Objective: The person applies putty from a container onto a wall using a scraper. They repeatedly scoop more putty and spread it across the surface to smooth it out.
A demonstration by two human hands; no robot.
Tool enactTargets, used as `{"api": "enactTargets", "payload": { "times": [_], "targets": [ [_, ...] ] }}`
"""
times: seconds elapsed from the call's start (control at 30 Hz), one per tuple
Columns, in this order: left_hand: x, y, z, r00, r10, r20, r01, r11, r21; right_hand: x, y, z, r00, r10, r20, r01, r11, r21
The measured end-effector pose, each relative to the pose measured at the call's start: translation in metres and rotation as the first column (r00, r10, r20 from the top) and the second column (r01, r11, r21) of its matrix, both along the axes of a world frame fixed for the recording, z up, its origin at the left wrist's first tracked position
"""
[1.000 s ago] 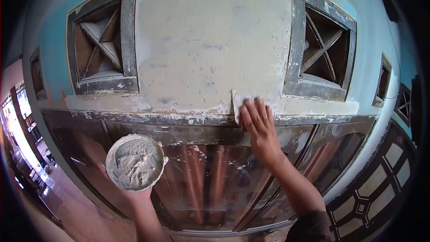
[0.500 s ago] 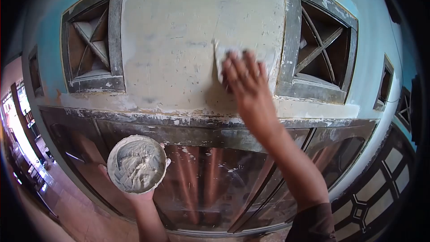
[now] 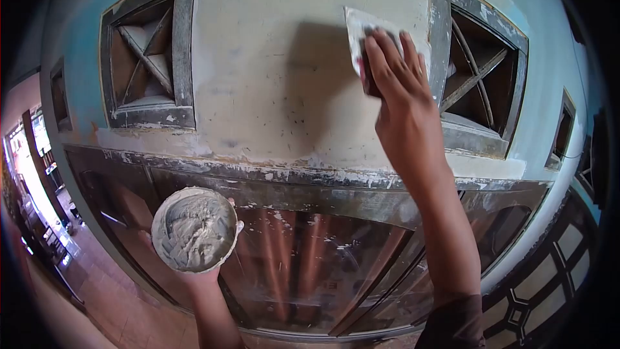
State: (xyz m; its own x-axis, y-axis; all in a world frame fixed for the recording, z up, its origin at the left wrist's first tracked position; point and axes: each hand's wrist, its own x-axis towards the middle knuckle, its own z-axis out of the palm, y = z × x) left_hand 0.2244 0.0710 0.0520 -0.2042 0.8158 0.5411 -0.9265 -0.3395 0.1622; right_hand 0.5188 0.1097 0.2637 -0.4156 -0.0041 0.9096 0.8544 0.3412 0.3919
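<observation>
My left hand holds a round bowl of grey-white paste from below, in front of the dark wooden panelling. My right hand grips a flat putty scraper with a pale, smeared blade and a dark handle. The scraper is over the cream wall, left of the right-hand vent; whether its blade touches the wall I cannot tell. A shadow of the hand and tool falls on the wall to their left. Small dark marks dot the wall below.
A wooden vent frame with crossed bars is at the left, another at the right. Below runs a paint-chipped ledge above glass panes. A patterned dark door is at the lower right, a bright doorway far left.
My right hand and the scraper have moved up and to the right, and the blade now shows more fully. The view has shifted slightly; my left hand still holds the bowl.
</observation>
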Motion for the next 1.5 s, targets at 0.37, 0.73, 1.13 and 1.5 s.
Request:
{"api": "enactTargets", "payload": {
  "times": [0.37, 0.73, 1.13, 1.5],
  "targets": [
    [-0.038, 0.006, 0.006, 0.996, -0.028, 0.09, 0.03, 0.999, -0.021, -0.033, -0.005, -0.171, 0.956, -0.004, 0.292, 0.145, 0.875, -0.461],
    [-0.045, 0.018, -0.008, 0.997, -0.055, -0.047, 0.06, 0.991, 0.119, -0.019, 0.006, -0.023, 1.0, -0.011, -0.027, 0.009, 0.998, -0.064],
    [-0.038, 0.014, -0.023, 0.995, 0.009, -0.098, -0.013, 0.999, -0.046, -0.031, -0.037, -0.173, 0.946, 0.199, 0.255, -0.024, 0.829, -0.559],
    [0.041, 0.0, -0.086, 0.909, -0.391, 0.147, 0.411, 0.901, -0.143, 0.017, -0.08, -0.235, 0.523, 0.22, -0.823, -0.842, 0.281, -0.46]
  ]
}}
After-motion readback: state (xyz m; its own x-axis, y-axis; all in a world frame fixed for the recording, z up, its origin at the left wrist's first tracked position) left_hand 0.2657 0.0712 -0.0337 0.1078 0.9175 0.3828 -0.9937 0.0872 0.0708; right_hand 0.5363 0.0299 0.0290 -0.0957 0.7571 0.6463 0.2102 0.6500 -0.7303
